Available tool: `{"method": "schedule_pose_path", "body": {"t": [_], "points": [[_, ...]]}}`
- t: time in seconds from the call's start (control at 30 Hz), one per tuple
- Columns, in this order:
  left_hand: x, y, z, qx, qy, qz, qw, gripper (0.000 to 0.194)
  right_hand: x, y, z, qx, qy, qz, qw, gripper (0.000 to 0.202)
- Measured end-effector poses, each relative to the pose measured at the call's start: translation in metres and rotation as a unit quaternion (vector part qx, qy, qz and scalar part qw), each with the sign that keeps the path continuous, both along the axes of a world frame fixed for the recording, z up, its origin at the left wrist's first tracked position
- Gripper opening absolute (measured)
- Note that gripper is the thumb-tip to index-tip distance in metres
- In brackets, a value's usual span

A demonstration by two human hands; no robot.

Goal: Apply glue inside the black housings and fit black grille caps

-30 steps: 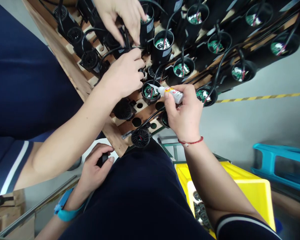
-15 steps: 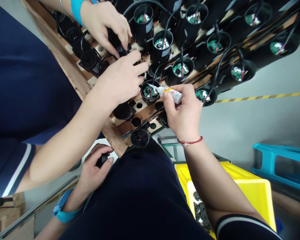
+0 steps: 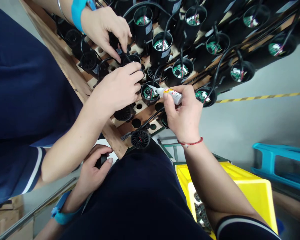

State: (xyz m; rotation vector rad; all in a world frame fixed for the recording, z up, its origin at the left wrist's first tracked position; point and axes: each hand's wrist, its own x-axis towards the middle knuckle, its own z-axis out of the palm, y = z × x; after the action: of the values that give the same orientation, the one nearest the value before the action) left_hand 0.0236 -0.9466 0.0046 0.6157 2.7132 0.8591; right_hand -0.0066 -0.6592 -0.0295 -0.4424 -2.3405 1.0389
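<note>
My right hand (image 3: pixel 186 113) grips a small white glue bottle (image 3: pixel 175 96) with a red and yellow label. Its thin nozzle points left over the rim of a black cylindrical housing (image 3: pixel 150 100), in which a green circuit board and red wires show. I cannot tell whether the tip touches the board. Low on the left, beside the wooden edge, my left hand (image 3: pixel 93 170) is closed around a small black part (image 3: pixel 101 161), mostly covered by the fingers. A black slotted cap (image 3: pixel 140 139) on a cable hangs at the near corner of the rack.
A co-worker's hands, one at the back (image 3: pixel 110 28) and one nearer (image 3: pixel 120 85), work on another housing just left of mine. Several open black housings (image 3: pixel 162 43) stand in the wooden rack (image 3: pixel 115 136). A yellow bin (image 3: pixel 257 190) and a blue stool (image 3: pixel 277 160) are at right.
The co-worker's nearer hand and forearm have shifted slightly down and left, uncovering more of a housing behind it. My two hands and the glue bottle have hardly moved.
</note>
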Motion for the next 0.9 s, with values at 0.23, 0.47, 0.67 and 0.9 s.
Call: {"method": "schedule_pose_path", "body": {"t": [0.23, 0.47, 0.67, 0.9], "points": [[0.0, 0.002, 0.0, -0.006, 0.006, -0.006, 1.0, 0.021, 0.001, 0.0, 0.002, -0.037, 0.004, 0.005, 0.999, 0.024], [-0.001, -0.005, -0.002, 0.004, -0.01, -0.006, 1.0, 0.014, 0.0, 0.002, 0.002, -0.027, -0.001, 0.005, 1.0, 0.02], [0.001, -0.007, -0.005, 0.008, -0.018, 0.002, 1.0, 0.013, 0.0, 0.002, 0.003, -0.014, 0.004, 0.011, 1.0, 0.019], [0.002, -0.008, -0.008, -0.001, -0.015, -0.001, 1.0, 0.014, 0.0, 0.003, 0.002, -0.031, -0.015, 0.026, 0.999, 0.021]]}}
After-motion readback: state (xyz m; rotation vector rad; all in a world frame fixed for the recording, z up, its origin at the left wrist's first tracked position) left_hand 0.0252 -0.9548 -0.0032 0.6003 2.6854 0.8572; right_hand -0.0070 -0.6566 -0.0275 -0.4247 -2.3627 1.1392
